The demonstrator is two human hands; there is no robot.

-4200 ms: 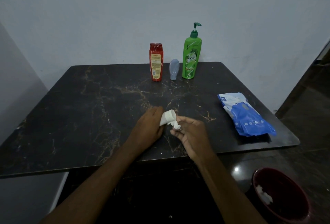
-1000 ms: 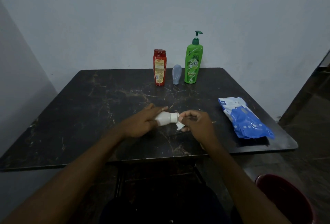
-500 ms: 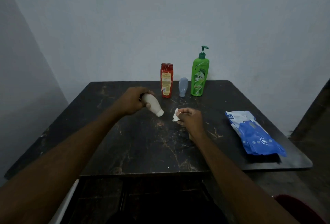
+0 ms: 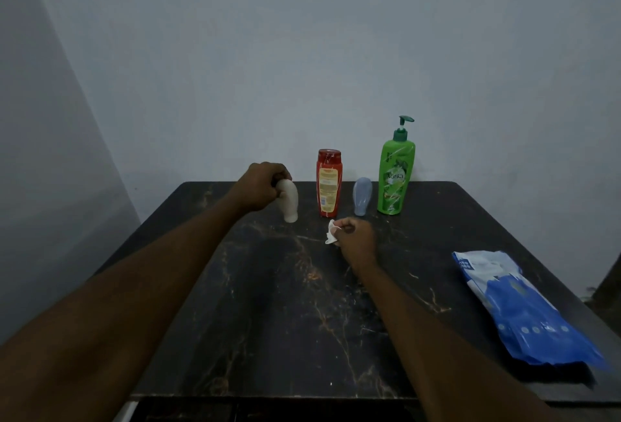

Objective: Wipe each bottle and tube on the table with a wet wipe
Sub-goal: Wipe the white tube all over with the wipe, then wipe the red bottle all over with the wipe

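My left hand grips the top of a white tube, which stands cap-down at the back of the dark marble table, just left of a red bottle. Right of the red bottle stand a small grey tube and a tall green pump bottle. My right hand rests near the table's middle and pinches a crumpled white wet wipe a little in front of the red bottle.
A blue and white pack of wipes lies flat near the table's right edge. A pale wall rises right behind the row of bottles. Dark floor shows past the table on the right.
My left hand has carried the white tube from the table's middle to the back row beside the red bottle. My right hand kept the wipe and stayed near the middle.
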